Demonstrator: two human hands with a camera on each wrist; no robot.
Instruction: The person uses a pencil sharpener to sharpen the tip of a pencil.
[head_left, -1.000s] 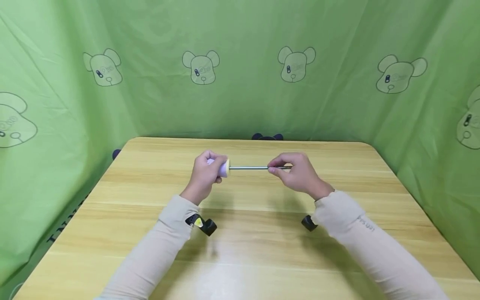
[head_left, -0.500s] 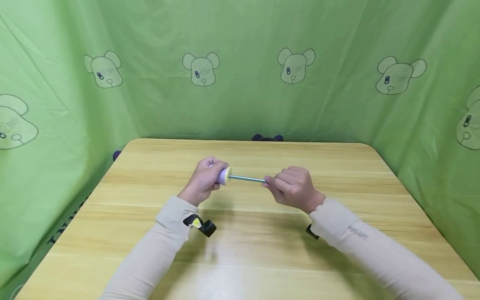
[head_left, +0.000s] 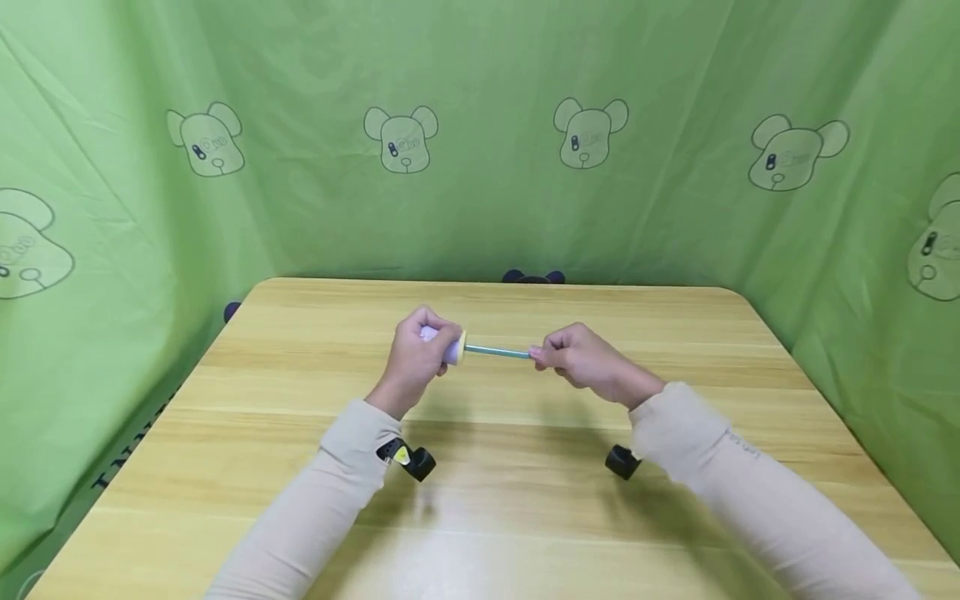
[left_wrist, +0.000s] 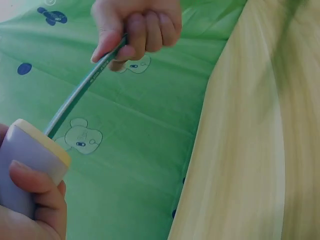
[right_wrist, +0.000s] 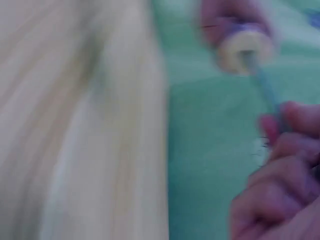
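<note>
Above the table, my left hand [head_left: 408, 360] grips a small lilac pencil sharpener [head_left: 452, 353] with a pale yellow end, its thumb along the side. From that yellow end a green pencil [head_left: 497, 352] sticks out to the right, its tip hidden inside. My right hand [head_left: 588, 362] pinches the pencil between thumb and index finger, a short way from the sharpener. In the left wrist view, small lettering shows along the pencil [left_wrist: 82, 92], and the other right fingers are curled. The right wrist view is blurred, but the pencil [right_wrist: 265, 87] still shows entering the sharpener [right_wrist: 245, 50].
The wooden table [head_left: 487, 525] lies under both hands. Green curtains [head_left: 495, 217] printed with bear heads stand behind it and along its sides. A black wrist camera [head_left: 420, 463] hangs below the left sleeve, another black camera [head_left: 622, 462] below the right.
The right hand rolled over with its knuckles up, then turned back, and its grip is now nearer the sharpener. The left hand shifted slightly and keeps hold of the sharpener.
</note>
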